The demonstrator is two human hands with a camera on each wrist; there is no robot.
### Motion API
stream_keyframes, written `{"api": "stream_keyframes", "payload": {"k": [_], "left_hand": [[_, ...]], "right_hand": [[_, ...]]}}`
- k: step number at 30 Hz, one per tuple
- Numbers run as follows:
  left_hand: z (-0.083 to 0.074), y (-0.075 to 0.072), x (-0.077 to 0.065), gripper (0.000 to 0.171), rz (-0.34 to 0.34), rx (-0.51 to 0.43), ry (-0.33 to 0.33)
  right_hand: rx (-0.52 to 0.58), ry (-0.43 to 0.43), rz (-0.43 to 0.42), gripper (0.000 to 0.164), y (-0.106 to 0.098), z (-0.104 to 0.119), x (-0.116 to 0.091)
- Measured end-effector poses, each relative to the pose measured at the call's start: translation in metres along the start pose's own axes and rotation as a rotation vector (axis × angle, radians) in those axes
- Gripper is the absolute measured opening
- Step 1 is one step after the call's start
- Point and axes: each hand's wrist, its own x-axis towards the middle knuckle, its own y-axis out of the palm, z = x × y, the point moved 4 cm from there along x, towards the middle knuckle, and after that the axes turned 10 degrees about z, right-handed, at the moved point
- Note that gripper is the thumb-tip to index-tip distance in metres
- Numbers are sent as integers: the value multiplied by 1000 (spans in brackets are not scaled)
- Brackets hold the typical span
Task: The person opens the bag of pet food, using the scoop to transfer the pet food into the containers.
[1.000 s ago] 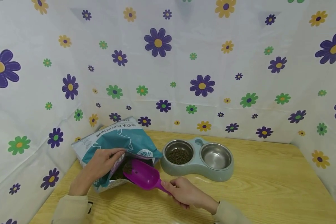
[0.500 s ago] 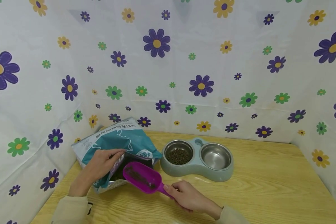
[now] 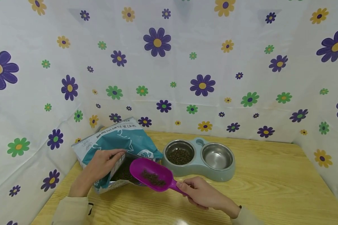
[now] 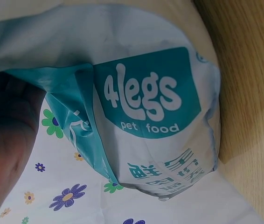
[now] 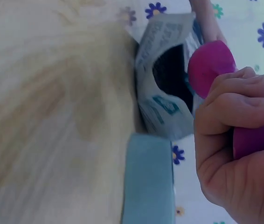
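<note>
My right hand (image 3: 201,193) grips the handle of a magenta scoop (image 3: 164,171), its fingers curled round it in the right wrist view. Brown kibble (image 3: 153,178) lies in the scoop, which overlaps the right side of the bag's mouth in the head view. At the left, a teal and white pet food bag (image 3: 142,140) lies on its side with its mouth open toward me and dark kibble inside. My left hand (image 3: 101,164) pinches the upper edge of that mouth between thumb and fingers. "4Legs pet food" shows on the bag (image 4: 146,93) in the left wrist view.
A blue-grey double feeder (image 3: 195,165) stands right of the bag, close to it. Its left steel bowl (image 3: 170,144) holds kibble; the right steel bowl (image 3: 217,157) shows bare metal. Flowered white cloth (image 3: 183,67) walls the wooden table (image 3: 273,184) at the back and sides.
The right hand has drawn the scoop back out of the bag's mouth and to the right, with kibble now spread along it. The left hand and the bag stay nearly still.
</note>
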Motion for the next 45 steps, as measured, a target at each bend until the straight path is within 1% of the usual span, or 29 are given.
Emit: {"api": "stream_keyframes", "payload": {"k": [4,8,11,13,16,18,20,23,26,28,31,35,38,45], "left_hand": [[0,0,0,27,0,1,-1],[1,0,0,28,8,-1,-8],[1,0,0,28,14,-4,-12],[1,0,0,28,19,-5,-18],[1,1,0,29,24,-11,-25],[1,1,0,29,25,-12,-26],[1,1,0,28,23,-12,-23],[2,0,0,28,16,-10,-19],[2,0,0,28,12,-7,-17],[1,1,0,28,14,-10,-20],[0,1,0,29,25,-12,-27],[1,2,-1,29,28,-14,-38],[1,2,-2,28,29,-14,-38],[0,0,-2,30,30,-22,-31]], "right_hand": [[-25,4,-3,63,-20,3,-14],[-51,14,-17,56,-41,3,-27],[-84,17,-41,49,-56,2,-35],[-115,12,-62,48,-65,0,-40],[-176,35,-120,50,-78,-2,-46],[-254,70,-174,51,-86,-3,-50],[-323,122,-233,52,-93,-2,-52],[-391,197,-312,53,-102,1,-53],[-415,251,-364,55,-109,4,-52],[-440,266,-379,54,-111,7,-50],[-500,266,-381,53,-114,12,-48],[-604,241,-385,52,-114,20,-45],[-670,247,-396,52,-114,26,-43],[-747,285,-393,55,-113,35,-37]]}}
